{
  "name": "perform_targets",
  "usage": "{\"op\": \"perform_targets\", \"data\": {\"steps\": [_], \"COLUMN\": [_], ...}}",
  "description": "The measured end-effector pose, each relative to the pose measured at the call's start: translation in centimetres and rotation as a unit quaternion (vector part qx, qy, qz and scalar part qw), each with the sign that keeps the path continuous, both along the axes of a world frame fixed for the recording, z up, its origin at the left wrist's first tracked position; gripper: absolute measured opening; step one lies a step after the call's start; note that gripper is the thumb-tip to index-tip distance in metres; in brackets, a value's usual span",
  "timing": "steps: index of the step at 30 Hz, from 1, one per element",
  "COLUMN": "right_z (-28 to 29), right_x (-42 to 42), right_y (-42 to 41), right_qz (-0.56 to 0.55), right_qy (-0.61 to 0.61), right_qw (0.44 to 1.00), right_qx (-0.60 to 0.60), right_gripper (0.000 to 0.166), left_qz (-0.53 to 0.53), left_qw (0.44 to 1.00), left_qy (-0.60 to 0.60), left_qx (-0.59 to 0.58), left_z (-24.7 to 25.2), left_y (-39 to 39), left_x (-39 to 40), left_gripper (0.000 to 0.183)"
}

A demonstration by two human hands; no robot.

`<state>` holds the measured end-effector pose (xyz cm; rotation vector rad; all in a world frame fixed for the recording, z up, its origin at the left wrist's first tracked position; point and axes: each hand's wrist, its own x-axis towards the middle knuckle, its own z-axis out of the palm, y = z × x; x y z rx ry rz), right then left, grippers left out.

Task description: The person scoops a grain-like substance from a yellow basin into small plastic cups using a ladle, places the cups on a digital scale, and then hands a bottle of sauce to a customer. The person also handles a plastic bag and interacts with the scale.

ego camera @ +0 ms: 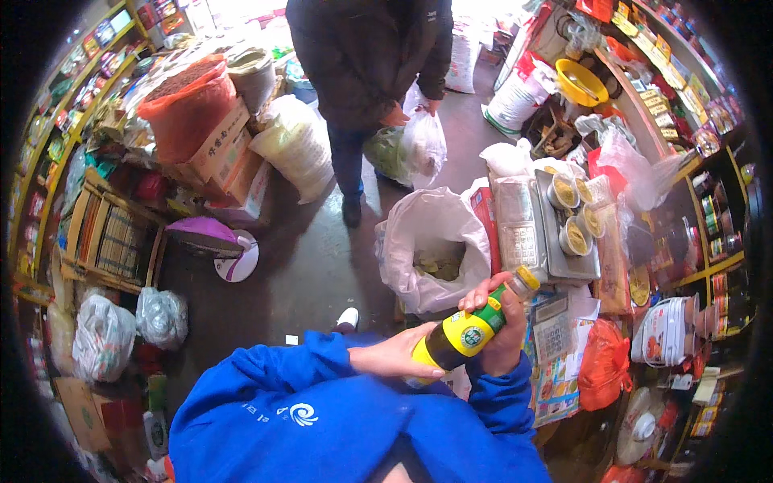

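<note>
A dark-filled bottle with a yellow and green label and a yellow cap is tilted in front of my chest, its cap end up and to the right. My left hand wraps the bottle's lower end. Near the neck, my right hand grips it, with fingers around the green part of the label. The cap is on. Just beyond the bottle stands an open white woven sack with dried leaf-like pieces inside.
A person in dark clothes stands ahead, holding plastic bags. At right, a weighing scale has a metal tray bearing several tubs of yellowish powder. A purple heater or fan, sacks and boxes are at left.
</note>
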<state>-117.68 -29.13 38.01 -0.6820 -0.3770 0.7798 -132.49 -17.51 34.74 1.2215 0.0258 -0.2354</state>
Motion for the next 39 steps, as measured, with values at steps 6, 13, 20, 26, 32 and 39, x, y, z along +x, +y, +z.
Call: {"op": "perform_targets", "data": {"steps": [6,13,20,26,32,39], "right_z": [0.6,0.5,0.2,0.3,1.1,1.0], "right_x": [0.5,0.7,0.9,1.0,0.8,0.9], "right_y": [1.7,4.5,6.1,6.5,6.5,5.8], "right_qz": [-0.059,-0.067,-0.082,-0.094,-0.112,-0.108], "right_qy": [-0.021,-0.029,0.002,0.004,-0.011,-0.006], "right_qw": [0.998,0.996,0.996,0.994,0.991,0.993], "right_qx": [-0.023,-0.048,-0.036,-0.046,-0.076,-0.056], "right_gripper": [0.029,0.023,0.026,0.026,0.022,0.032], "left_qz": [-0.057,-0.072,-0.066,-0.076,-0.084,-0.094], "left_qw": [0.998,0.997,0.998,0.997,0.995,0.995], "left_qy": [-0.021,-0.010,-0.021,-0.030,-0.038,-0.032], "left_qx": [0.024,0.009,-0.008,-0.010,-0.023,-0.026], "left_z": [-0.8,-1.2,-1.8,-2.0,-1.9,-1.7], "left_y": [3.2,6.2,7.9,8.4,8.3,7.9], "left_x": [2.0,2.7,3.0,3.5,3.9,4.0], "left_gripper": [0.075,0.077,0.067,0.067,0.067,0.066]}}
